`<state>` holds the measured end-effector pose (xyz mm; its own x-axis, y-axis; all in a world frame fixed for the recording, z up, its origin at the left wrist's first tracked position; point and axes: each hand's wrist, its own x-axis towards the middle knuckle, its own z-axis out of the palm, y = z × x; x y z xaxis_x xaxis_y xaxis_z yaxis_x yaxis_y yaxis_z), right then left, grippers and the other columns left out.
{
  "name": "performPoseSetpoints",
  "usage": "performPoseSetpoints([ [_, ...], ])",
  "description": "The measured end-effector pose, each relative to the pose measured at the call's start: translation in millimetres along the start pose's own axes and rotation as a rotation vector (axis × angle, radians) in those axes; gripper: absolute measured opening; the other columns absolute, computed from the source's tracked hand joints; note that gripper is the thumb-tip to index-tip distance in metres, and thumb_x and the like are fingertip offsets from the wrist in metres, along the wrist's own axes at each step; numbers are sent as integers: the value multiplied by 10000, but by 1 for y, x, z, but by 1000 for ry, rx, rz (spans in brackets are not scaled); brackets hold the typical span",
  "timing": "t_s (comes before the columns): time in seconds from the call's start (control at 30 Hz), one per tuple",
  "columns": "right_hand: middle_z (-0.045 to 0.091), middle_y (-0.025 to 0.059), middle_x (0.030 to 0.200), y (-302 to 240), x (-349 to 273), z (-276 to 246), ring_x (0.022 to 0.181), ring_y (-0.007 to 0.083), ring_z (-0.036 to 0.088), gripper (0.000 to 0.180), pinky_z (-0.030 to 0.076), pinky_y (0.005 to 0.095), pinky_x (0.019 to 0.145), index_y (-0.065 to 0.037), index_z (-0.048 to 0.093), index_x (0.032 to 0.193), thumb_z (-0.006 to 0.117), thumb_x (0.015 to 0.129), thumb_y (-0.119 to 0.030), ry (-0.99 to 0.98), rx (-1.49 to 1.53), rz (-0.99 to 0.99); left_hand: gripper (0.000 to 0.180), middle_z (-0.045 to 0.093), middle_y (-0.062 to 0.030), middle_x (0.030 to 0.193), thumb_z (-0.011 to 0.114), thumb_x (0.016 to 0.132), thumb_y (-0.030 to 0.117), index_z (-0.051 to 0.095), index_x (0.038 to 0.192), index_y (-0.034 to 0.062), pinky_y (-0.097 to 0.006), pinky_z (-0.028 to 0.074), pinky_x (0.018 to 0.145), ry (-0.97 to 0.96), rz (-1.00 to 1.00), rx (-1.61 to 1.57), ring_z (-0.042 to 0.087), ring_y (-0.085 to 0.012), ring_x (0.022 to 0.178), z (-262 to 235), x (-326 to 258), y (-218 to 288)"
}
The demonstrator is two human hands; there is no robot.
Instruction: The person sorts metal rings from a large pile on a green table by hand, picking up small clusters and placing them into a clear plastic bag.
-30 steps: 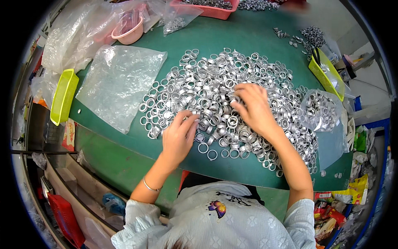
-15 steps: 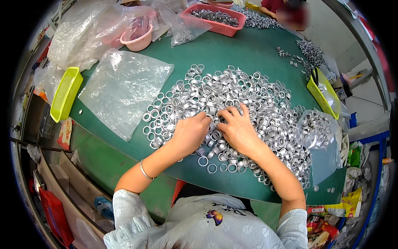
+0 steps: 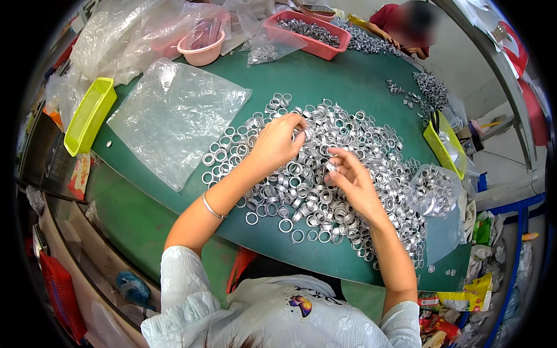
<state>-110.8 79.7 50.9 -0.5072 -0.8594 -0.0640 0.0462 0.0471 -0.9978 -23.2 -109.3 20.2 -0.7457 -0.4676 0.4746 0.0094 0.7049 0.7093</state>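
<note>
A wide heap of silver metal rings [image 3: 278, 188] lies spread over the green table in front of me. My left hand [image 3: 279, 142], a bangle on its wrist, is over the upper part of the heap, its fingers and thumb curled around a silver ring [image 3: 309, 133]. Lower and to the right, my right hand [image 3: 355, 181] has its thumb and fingers closed about another silver ring [image 3: 330, 166]. Some loose rings lie singly along the heap's near edge. A clear bag [image 3: 436, 188] with more rings rests against the heap's right side.
An empty clear plastic bag [image 3: 180, 122] lies flat on the left, beside a yellow-green basket [image 3: 90, 116]. At the back stand a pink bowl [image 3: 203, 53] and a red tub [image 3: 325, 51] of metal parts. A yellow-green basket [image 3: 438, 148] is at right. Across the table sits another person [image 3: 386, 20].
Both hands have parted from their close position at the heap's middle. My left hand moved up and away from me; the right went slightly right and lower, with a ring now showing in its fingers.
</note>
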Motion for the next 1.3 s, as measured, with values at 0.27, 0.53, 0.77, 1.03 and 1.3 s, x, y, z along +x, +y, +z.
performPoseSetpoints([
  [0.27, 545, 41, 881, 6, 14, 18, 711, 111, 529, 243, 456, 251, 653, -19, 609, 990, 569, 763, 58, -185, -668, -115, 198, 671, -157, 895, 589, 771, 40, 641, 957, -6, -347, 503, 748, -46, -68, -96, 657, -301, 825, -7, -8, -1],
  [0.53, 542, 143, 848, 10, 40, 34, 784, 329, 611, 79, 488, 439, 662, -8, 616, 789, 599, 712, 4, -479, -1229, -342, 193, 662, -126, 864, 579, 789, 52, 645, 966, 12, -288, 469, 594, 36, -103, -286, 629, -197, 698, -21, -16, 4],
  [0.77, 563, 134, 836, 10, 53, 46, 740, 320, 620, 34, 499, 433, 634, -10, 597, 752, 592, 720, 1, -471, -1299, -421, 185, 662, -64, 843, 586, 797, 51, 651, 967, 17, -244, 439, 559, 40, -233, -507, 555, -73, 644, -32, -16, 5],
  [1.03, 537, 113, 765, 7, 52, 44, 733, 283, 610, 75, 502, 398, 621, -13, 593, 747, 599, 673, -23, -571, -1469, -536, 201, 671, -60, 838, 584, 789, 35, 668, 971, 15, -223, 434, 576, 7, -272, -512, 550, -57, 672, -31, -13, 0],
  [1.3, 588, 121, 852, -1, 46, 17, 715, 277, 600, 91, 477, 358, 634, -8, 570, 857, 616, 788, 31, -257, -1013, -315, 260, 662, -40, 872, 600, 768, 16, 650, 1023, 30, -230, 428, 631, -2, -248, -538, 545, -64, 734, -27, -15, -4],
])
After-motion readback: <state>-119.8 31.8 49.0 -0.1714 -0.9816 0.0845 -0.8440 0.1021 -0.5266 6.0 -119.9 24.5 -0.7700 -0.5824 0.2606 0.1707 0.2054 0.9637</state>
